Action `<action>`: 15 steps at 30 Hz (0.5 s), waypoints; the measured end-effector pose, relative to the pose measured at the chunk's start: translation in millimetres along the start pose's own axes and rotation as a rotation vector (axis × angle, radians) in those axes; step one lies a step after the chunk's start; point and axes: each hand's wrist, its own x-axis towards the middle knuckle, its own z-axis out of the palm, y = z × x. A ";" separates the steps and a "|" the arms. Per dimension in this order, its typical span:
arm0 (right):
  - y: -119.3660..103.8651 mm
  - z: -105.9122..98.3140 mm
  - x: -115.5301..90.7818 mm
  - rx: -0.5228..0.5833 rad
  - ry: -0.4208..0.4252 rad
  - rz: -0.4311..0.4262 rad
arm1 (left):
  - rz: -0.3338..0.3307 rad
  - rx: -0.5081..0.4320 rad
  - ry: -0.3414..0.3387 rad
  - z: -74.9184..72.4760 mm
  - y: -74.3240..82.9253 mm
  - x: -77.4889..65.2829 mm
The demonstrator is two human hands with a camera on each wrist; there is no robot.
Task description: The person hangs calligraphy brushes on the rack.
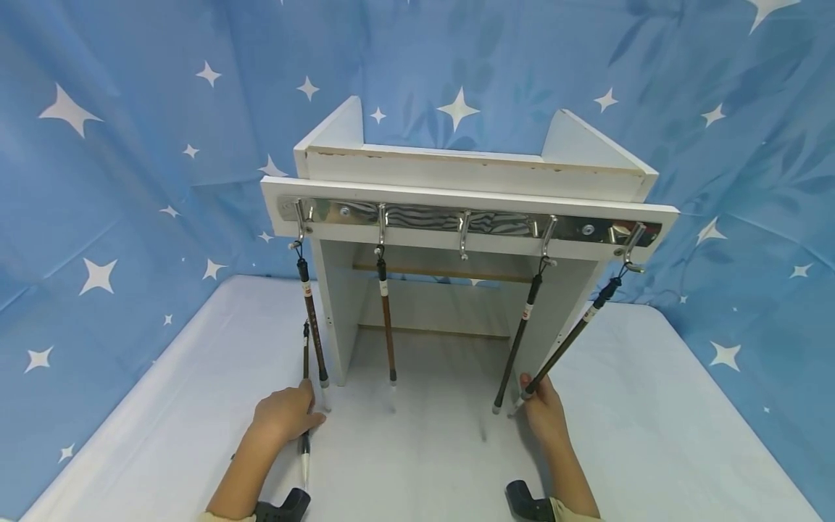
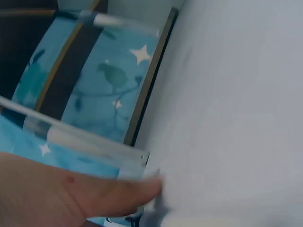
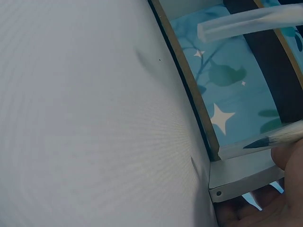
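Observation:
Several calligraphy brushes with clear tip caps hang by loops from a hooked metal strip point(image 1: 427, 217) on a white rack. Another calligraphy brush point(image 1: 305, 444) is beside the rack's left side, its capped tip toward me. My left hand point(image 1: 285, 415) reaches over its middle and holds it, thumb crossing the shaft; the fingertips are hidden. In the left wrist view, the thumb point(image 2: 118, 194) is blurred. My right hand point(image 1: 545, 413) grips the lower front of the right side panel point(image 3: 244, 182), with thumb inside and fingers outside. The rightmost hanging brush point(image 1: 574, 332) passes close to that thumb.
The middle hook point(image 1: 464, 235) bears no brush. Under the rack point(image 1: 479, 168) is a white tabletop point(image 1: 424, 464). A blue curtain with white stars point(image 1: 156, 174) stands behind it. Hanging brush tips reach down in front of the rack's opening.

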 end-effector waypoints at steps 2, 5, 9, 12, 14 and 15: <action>0.2 0.0 0.0 -0.001 -0.003 0.006 | -0.004 -0.026 0.013 -0.4 -5.5 1.6; 0.0 0.3 -0.2 -0.005 -0.007 0.008 | -0.011 -0.074 0.030 -4.6 -12.9 1.9; -0.4 0.7 0.5 -0.013 -0.003 0.004 | -0.029 -0.144 0.047 -14.2 -19.1 1.1; -0.9 0.4 1.1 -0.020 0.001 0.010 | -0.030 -0.206 0.047 -23.1 -21.6 -0.1; -1.4 0.0 0.6 -0.022 0.000 0.014 | -0.038 -0.268 0.048 -30.3 -23.3 -1.5; -1.3 -0.3 0.3 -0.025 -0.002 0.018 | -0.041 -0.302 0.053 -34.2 -24.4 -2.5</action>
